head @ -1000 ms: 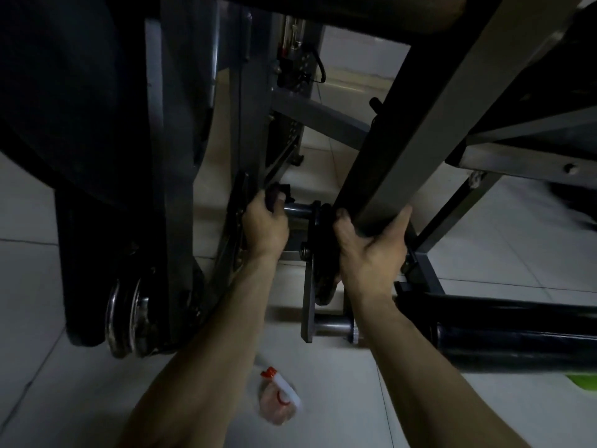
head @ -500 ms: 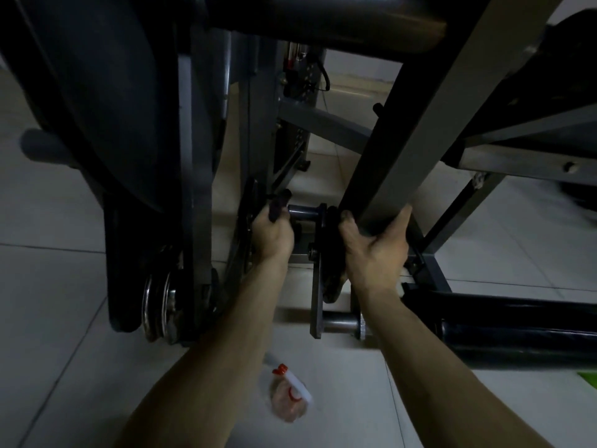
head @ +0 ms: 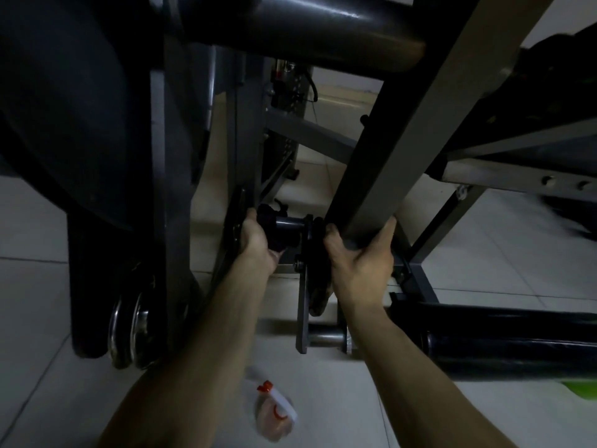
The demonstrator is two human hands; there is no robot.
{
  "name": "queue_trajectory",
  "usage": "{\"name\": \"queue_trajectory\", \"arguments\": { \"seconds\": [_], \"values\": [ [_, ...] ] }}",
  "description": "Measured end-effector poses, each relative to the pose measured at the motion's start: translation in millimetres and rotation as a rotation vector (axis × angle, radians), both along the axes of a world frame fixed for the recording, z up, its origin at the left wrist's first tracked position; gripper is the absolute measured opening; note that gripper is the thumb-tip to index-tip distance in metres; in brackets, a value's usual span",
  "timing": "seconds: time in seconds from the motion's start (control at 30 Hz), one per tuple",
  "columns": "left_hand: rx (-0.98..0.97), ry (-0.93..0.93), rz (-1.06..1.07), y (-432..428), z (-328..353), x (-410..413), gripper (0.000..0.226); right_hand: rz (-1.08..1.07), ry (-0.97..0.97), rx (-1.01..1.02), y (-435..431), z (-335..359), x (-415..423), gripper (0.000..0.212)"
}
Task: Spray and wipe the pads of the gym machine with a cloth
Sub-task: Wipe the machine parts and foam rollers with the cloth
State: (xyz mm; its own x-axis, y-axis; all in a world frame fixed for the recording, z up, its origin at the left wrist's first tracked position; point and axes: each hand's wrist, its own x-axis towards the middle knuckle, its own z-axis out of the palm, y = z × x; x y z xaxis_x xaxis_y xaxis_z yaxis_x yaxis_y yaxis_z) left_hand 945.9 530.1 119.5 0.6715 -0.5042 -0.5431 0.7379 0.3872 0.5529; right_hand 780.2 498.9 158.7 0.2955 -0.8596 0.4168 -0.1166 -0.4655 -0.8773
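Head cam has you looking down low into the machine's frame. Your dark cloth (head: 274, 232) is bunched in your left hand (head: 255, 245), fingers curled round it. It's pressed onto the short steel bar (head: 290, 224) that runs across to a flat bracket plate (head: 302, 305). It's really dim in there, so I can't make out the cloth's edges.

Your right hand (head: 359, 265) is just on the other side of that plate. It's gripping the lower end of the slanted square beam (head: 407, 134), thumb on the left face, fingers wrapped up the right one. That beam cuts diagonally across the middle of the view and blocks whatever's behind it.

Pads: one black roller pad (head: 510, 344) lies flat low on the right, just past your right forearm. Another fat top pad (head: 323, 24) runs across above both hands. Both sit apart from your hands.

The spray bottle (head: 274, 412), red bit at the nozzle, sits on the pale tiled floor (head: 500, 260) between your forearms, well apart from both hands. On the left, a big dark upright (head: 174, 189) with chrome discs (head: 129, 324) at its foot crowds your left arm. A scrap of something green (head: 581, 388) pokes in at the right edge.
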Motion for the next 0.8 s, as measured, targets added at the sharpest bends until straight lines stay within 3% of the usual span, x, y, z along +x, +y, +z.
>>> {"name": "queue_trajectory", "arguments": {
  "seconds": [0.13, 0.2, 0.33, 0.47, 0.57, 0.7, 0.73, 0.8],
  "values": [
    [0.167, -0.172, -0.073, -10, -9, 15, 0.079, 0.004, 0.003, -0.004, -1, -2, 0, 0.057],
    [0.305, -0.348, -0.064, -9, -9, 13, 0.085, 0.005, 0.002, -0.007, -2, -2, -1, 0.057],
    [0.453, -0.888, 0.043, 9, -10, -11, 0.045, -0.008, 0.006, -0.008, 1, -1, -3, 0.055],
    [0.620, -1.227, 0.140, 13, -31, -28, 0.037, 0.001, 0.012, -0.019, 3, -1, -7, 0.058],
    [0.666, -1.286, 0.111, 23, -40, -38, 0.034, -0.003, 0.012, -0.009, 4, 0, -6, 0.058],
    [0.576, -1.128, 0.300, 35, -22, -45, 0.034, -0.013, 0.011, 0.003, 5, 3, -4, 0.059],
    [0.577, -1.196, 0.309, 32, -12, -43, 0.032, -0.009, 0.012, 0.006, 5, 3, -4, 0.059],
    [0.644, -1.461, 0.113, 21, -4, -38, 0.034, 0.006, 0.018, 0.011, 5, 4, -3, 0.059]
  ]
}}
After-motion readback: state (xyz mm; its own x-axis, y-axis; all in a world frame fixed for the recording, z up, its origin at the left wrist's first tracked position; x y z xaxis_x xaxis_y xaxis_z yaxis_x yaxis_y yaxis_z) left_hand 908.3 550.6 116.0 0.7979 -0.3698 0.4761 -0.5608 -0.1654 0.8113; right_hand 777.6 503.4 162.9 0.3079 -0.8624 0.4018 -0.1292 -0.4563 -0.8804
